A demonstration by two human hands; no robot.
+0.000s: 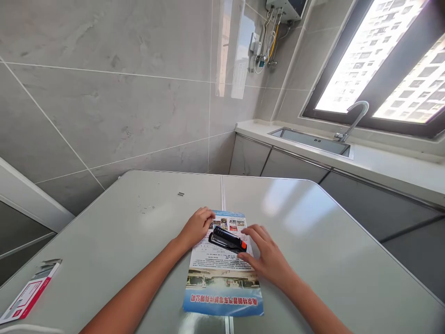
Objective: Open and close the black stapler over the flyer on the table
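A pale table stands by a tiled wall, right grip parted around stapler, left grip unclear.

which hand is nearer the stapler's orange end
The right hand, spread around that end of the stapler; the left hand lies at the edge of the leaflet.

Free tabletop rightward, stapler between left hand and right hand

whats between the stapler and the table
The printed sheet: in the head view, the black stapler lies on it, and the sheet lies on the table.
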